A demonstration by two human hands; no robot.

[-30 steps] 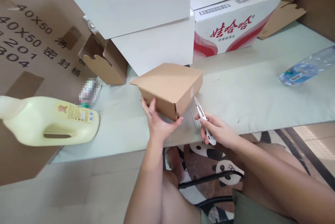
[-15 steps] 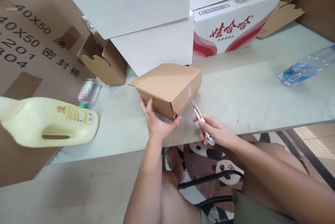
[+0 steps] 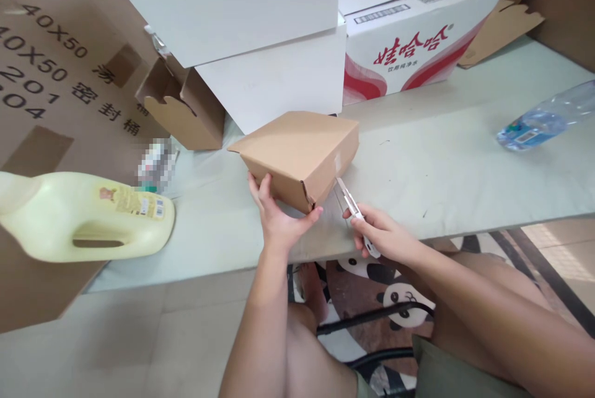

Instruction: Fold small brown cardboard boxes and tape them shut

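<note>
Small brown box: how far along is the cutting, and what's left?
Done: the small brown box lies on the table, steadied at its near corner by the left hand. In hand: the right hand sets the knife tip at its taped side. Left: lid closed, no cut visible.

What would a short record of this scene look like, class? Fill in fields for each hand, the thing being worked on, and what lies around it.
Left hand: left hand grips the near corner of the cardboard box, thumb on one side, fingers on the other
Right hand: right hand holds a knife, blade pointing at the box's right side by the tape
Box state: closed, resting on the table
Left of box: yellow jug lying on its side
Right: plastic bottle lying down
Behind: white boxes, red-printed carton
</note>
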